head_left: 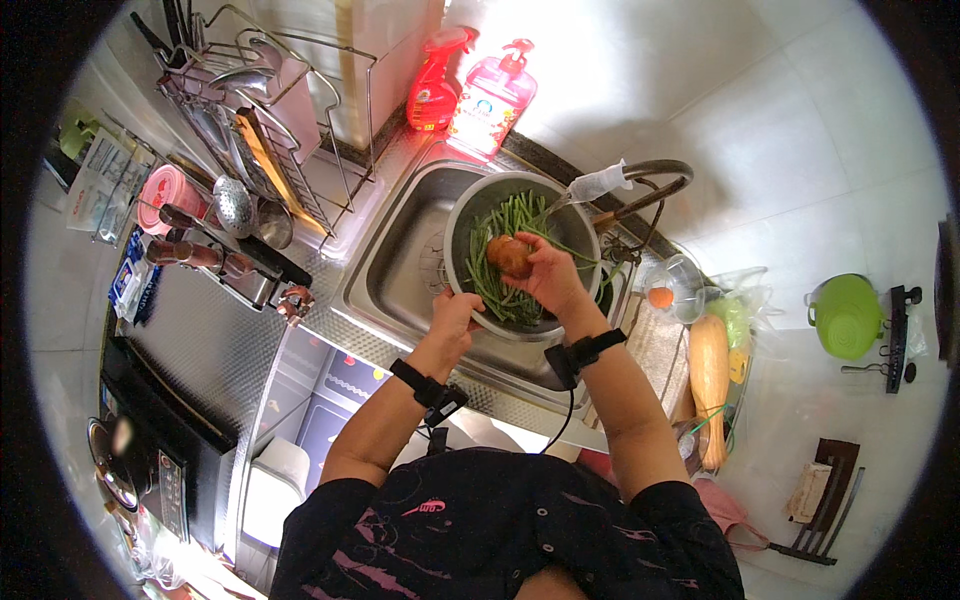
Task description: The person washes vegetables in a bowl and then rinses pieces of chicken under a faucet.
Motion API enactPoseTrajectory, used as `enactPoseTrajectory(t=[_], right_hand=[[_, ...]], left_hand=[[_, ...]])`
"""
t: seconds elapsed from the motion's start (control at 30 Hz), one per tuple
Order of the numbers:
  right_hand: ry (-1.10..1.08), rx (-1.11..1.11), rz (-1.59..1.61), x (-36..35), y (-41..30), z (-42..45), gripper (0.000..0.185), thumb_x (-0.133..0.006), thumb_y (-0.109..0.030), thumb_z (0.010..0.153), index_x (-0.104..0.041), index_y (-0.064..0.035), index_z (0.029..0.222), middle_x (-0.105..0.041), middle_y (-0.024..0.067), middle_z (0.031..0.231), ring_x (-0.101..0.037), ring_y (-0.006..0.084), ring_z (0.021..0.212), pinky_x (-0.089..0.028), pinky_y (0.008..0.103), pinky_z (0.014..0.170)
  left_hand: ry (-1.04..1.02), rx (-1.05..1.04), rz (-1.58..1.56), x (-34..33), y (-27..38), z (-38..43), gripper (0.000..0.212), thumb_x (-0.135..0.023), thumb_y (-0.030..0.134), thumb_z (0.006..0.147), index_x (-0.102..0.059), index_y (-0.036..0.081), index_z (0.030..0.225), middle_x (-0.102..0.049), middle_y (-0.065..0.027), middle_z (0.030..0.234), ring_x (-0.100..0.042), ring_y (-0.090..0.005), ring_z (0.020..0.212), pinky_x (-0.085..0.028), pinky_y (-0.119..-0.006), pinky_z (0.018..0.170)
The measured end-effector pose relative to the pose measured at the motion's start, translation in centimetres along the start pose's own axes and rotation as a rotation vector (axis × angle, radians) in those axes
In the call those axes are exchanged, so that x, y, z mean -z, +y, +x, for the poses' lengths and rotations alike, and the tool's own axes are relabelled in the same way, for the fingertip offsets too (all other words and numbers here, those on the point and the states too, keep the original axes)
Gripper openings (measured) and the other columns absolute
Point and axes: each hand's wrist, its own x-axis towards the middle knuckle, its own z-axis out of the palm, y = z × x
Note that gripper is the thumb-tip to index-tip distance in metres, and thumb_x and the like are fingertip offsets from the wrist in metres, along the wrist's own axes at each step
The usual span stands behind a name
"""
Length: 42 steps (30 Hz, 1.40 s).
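Note:
A grey metal bowl sits in the stainless steel sink, with long green beans in it. My left hand grips the bowl's near-left rim. Over the beans, my right hand holds a round brown potato in its fingers. The faucet's white nozzle points down at the bowl, and water appears to run from it. Some green stalks hang over the bowl's right rim. The palm side of my right hand is partly hidden.
A red spray bottle and a pink pump bottle stand behind the sink. To the left are a wire rack and a knife holder. A butternut squash and a clear plastic cup lie to the right.

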Motion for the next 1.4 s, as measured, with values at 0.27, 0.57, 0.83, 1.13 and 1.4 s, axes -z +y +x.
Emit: enactPoseTrajectory(t=[0.27, 0.57, 0.83, 1.13, 1.4], right_hand=[[0.253, 0.216, -0.113, 1.6, 0.2, 1.6, 0.029, -0.051, -0.005, 0.070, -0.037, -0.0076, 0.094, -0.043, 0.0054, 0.091, -0.045, 0.0162, 0.081, -0.042, 0.0291, 0.065], [0.381, 0.215, 0.058, 0.8, -0.1, 2.0, 0.017, -0.042, -0.020, 0.078, -0.041, -0.0078, 0.090, -0.046, 0.0043, 0.089, -0.045, 0.0164, 0.082, -0.042, 0.0301, 0.063], [0.511, 0.368, -0.817, 1.4, 0.4, 2.2, 0.030, -0.051, -0.021, 0.071, -0.043, -0.0008, 0.091, -0.049, 0.0070, 0.084, -0.048, 0.0155, 0.074, -0.039, 0.0268, 0.064], [0.091, 0.361, -1.061, 1.0, 2.0, 1.9, 0.030, -0.051, -0.019, 0.071, -0.047, 0.0011, 0.094, -0.053, 0.0075, 0.079, -0.049, 0.0111, 0.070, -0.039, 0.0226, 0.063], [0.313, 0.421, -1.584, 3.2, -3.4, -3.6, 0.020, -0.049, -0.007, 0.063, -0.051, -0.0029, 0.083, -0.053, 0.0120, 0.074, -0.052, 0.0220, 0.069, -0.041, 0.0288, 0.060]], left_hand=[[0.039, 0.067, 0.022, -0.5, 0.8, -0.1, 0.022, -0.044, -0.004, 0.057, -0.042, -0.001, 0.079, -0.045, -0.0079, 0.071, -0.049, -0.0190, 0.059, -0.044, -0.032, 0.048], [0.095, 0.102, 0.036, -1.6, 2.1, -1.7, 0.024, -0.043, -0.004, 0.057, -0.042, -0.002, 0.081, -0.046, -0.0084, 0.071, -0.050, -0.0195, 0.057, -0.045, -0.031, 0.046], [0.073, 0.128, -0.013, -1.9, 1.5, -1.2, 0.027, -0.042, -0.004, 0.058, -0.041, 0.000, 0.084, -0.045, -0.0084, 0.074, -0.050, -0.0200, 0.061, -0.046, -0.030, 0.047], [0.001, 0.068, -0.015, -1.9, 0.7, -0.5, 0.028, -0.043, -0.005, 0.058, -0.038, -0.001, 0.085, -0.043, -0.0085, 0.075, -0.048, -0.0187, 0.062, -0.045, -0.031, 0.048], [0.073, 0.140, -0.008, -1.5, 1.2, 0.2, 0.024, -0.044, -0.005, 0.057, -0.041, 0.000, 0.080, -0.042, -0.0072, 0.073, -0.046, -0.0183, 0.060, -0.045, -0.032, 0.049]])
